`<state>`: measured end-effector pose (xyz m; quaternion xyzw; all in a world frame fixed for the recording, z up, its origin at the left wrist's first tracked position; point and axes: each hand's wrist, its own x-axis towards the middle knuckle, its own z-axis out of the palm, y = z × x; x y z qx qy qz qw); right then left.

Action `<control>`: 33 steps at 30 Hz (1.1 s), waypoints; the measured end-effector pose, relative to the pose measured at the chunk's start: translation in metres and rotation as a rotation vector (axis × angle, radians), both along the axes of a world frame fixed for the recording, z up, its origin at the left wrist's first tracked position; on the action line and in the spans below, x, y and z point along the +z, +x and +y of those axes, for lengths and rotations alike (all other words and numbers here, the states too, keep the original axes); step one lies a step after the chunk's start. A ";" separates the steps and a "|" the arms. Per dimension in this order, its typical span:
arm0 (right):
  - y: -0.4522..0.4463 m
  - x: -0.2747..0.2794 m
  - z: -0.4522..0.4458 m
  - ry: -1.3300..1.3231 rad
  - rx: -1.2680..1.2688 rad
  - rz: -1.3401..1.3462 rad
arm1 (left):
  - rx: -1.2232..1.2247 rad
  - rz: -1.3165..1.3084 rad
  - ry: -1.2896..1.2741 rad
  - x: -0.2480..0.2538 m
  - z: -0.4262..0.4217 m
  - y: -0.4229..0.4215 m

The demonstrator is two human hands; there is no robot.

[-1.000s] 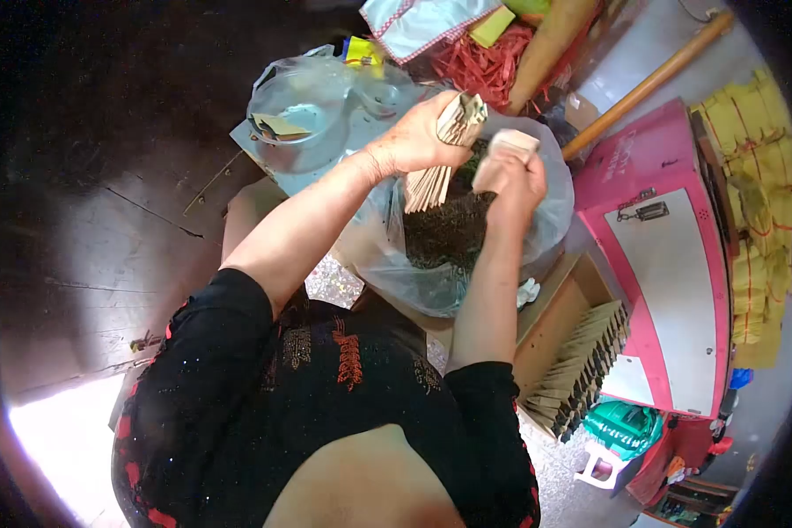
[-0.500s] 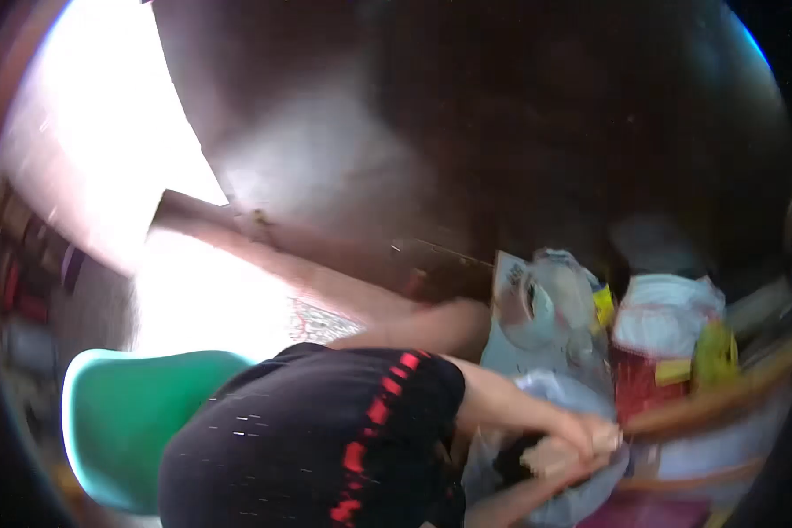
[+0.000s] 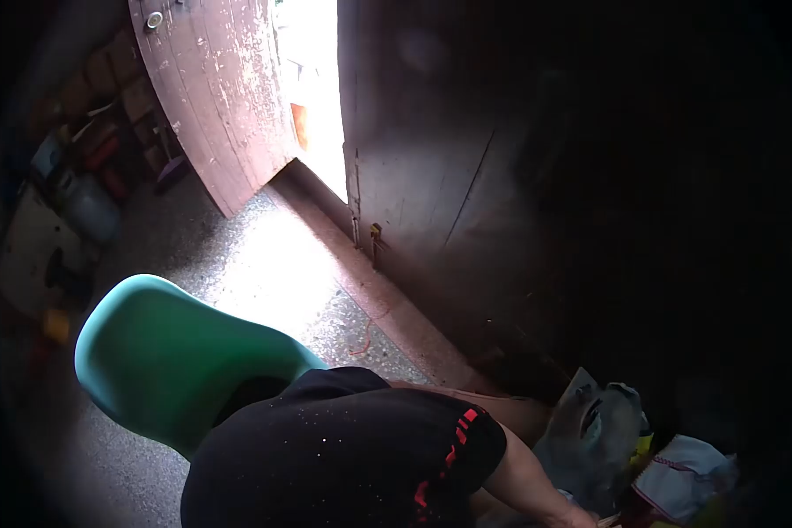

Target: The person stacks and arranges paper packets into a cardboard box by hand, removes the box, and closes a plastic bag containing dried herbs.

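Observation:
My left hand (image 3: 576, 518) shows only in part, cut off by the bottom edge at the lower right. A thin pale piece (image 3: 608, 521) sticks out at its fingers, which appear closed; its kind is too small to make out. The bare forearm comes from a black sleeve (image 3: 477, 449) with red patches. Just beyond the hand stands a greyish plastic bag (image 3: 590, 449), and a white bag with red marks (image 3: 685, 475) lies to its right. My right hand is outside the picture.
A green chair (image 3: 176, 361) stands at the left. Behind it, a worn wooden door (image 3: 220, 97) lets bright light onto the speckled floor (image 3: 361, 334). A dark wooden panel (image 3: 431, 194) rises ahead. Shadowed household items, including a grey gas cylinder (image 3: 92, 207), stand far left.
The view has swung left and up, bringing the door into sight. Both hands were together around a pale thing over a plastic bag; now only part of the left hand shows.

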<state>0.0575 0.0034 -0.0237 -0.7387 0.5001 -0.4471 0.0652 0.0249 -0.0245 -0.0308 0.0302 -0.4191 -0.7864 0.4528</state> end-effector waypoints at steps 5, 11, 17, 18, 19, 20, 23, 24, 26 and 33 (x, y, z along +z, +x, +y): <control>-0.008 -0.002 -0.001 -0.182 -0.021 0.125 | -0.086 -0.010 0.087 -0.016 -0.010 0.012; -0.021 -0.003 0.001 -0.420 -0.075 0.260 | -0.208 -0.001 0.179 -0.034 -0.020 0.015; -0.033 -0.004 -0.003 -0.574 -0.103 0.337 | -0.307 0.006 0.240 -0.044 -0.026 0.012; -0.038 0.000 -0.001 -0.604 -0.120 0.354 | -0.327 0.006 0.249 -0.046 -0.027 0.011; -0.041 0.001 -0.002 -0.629 -0.126 0.367 | -0.345 0.008 0.259 -0.047 -0.028 0.011; -0.045 0.001 -0.001 -0.649 -0.130 0.376 | -0.365 0.013 0.263 -0.048 -0.029 0.010; -0.063 0.005 0.011 -0.680 -0.167 0.438 | -0.544 0.109 0.303 -0.046 -0.023 -0.003; -0.069 0.009 0.021 -0.667 -0.191 0.474 | -0.686 0.187 0.356 -0.044 -0.015 -0.011; -0.078 0.020 0.035 -0.629 -0.213 0.540 | -0.984 0.330 0.486 -0.040 -0.002 -0.020; -0.073 0.028 0.025 -0.297 -0.312 0.613 | -0.384 0.392 0.676 0.009 -0.037 0.026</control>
